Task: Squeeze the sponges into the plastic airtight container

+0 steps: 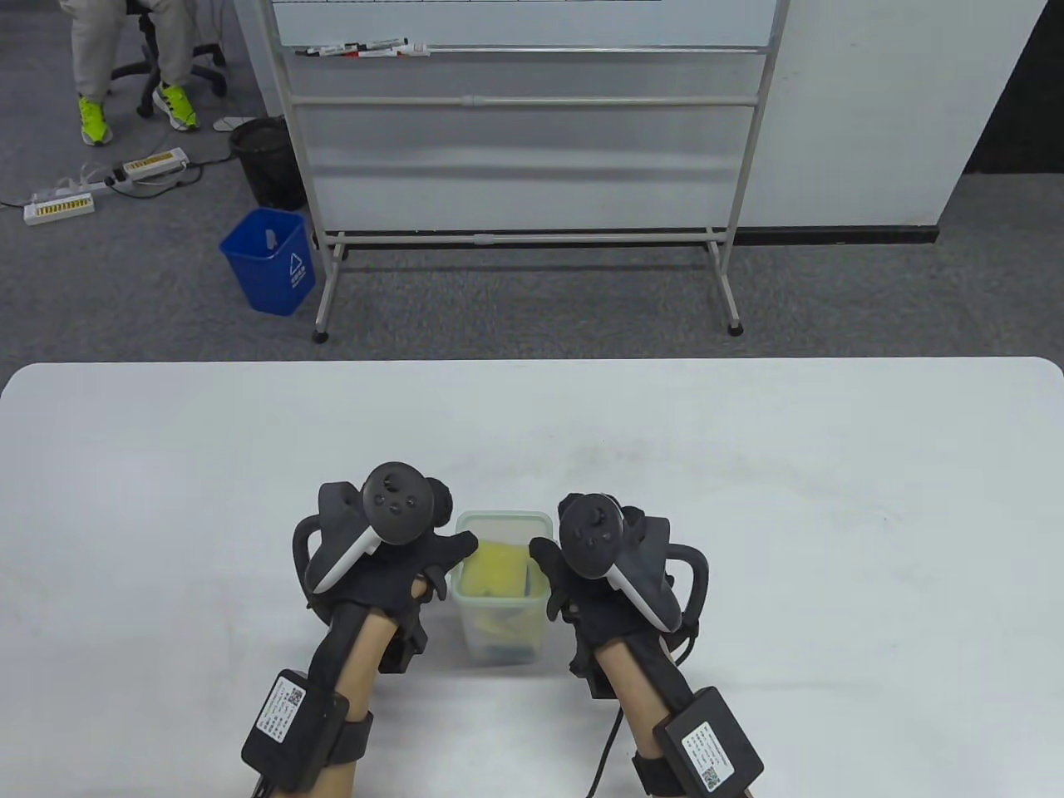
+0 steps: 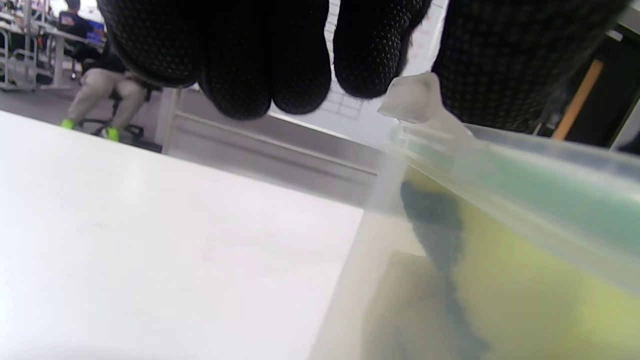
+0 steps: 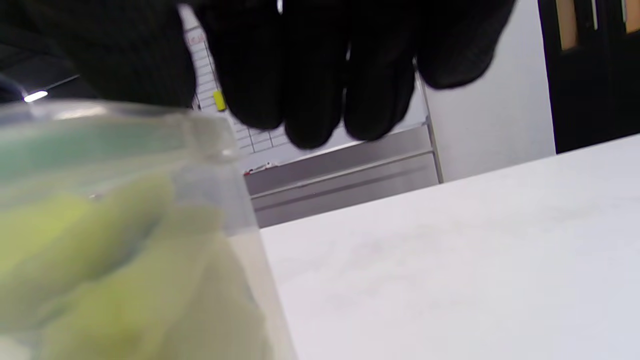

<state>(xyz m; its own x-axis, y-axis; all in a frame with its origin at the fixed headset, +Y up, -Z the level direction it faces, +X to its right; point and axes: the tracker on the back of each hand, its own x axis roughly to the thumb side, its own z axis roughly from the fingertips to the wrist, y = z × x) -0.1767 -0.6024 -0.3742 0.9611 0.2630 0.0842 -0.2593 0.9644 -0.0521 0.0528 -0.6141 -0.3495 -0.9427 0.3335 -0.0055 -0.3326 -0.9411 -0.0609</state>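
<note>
A clear plastic container (image 1: 503, 519) stands open on the white table (image 1: 748, 499) between my hands. Yellow sponges (image 1: 495, 569) with green scouring sides fill it close to the rim. My left hand (image 1: 449, 525) is at its left wall, with the thumb lying over the left rim. My right hand (image 1: 555, 542) is at its right wall, with the thumb over the right rim by the sponge. In the left wrist view the hand (image 2: 420, 60) straddles the container's (image 2: 500, 150) corner above the sponges (image 2: 525, 260). In the right wrist view the hand (image 3: 200, 75) hangs above the container (image 3: 210, 150) and sponges (image 3: 100, 240).
A whiteboard stand (image 1: 524, 233) is on the floor beyond the table's far edge. A blue bin (image 1: 270, 262) and a black bin (image 1: 264, 158) stand at its left. A seated person (image 1: 133, 58) and power strips (image 1: 58, 206) are at the far left.
</note>
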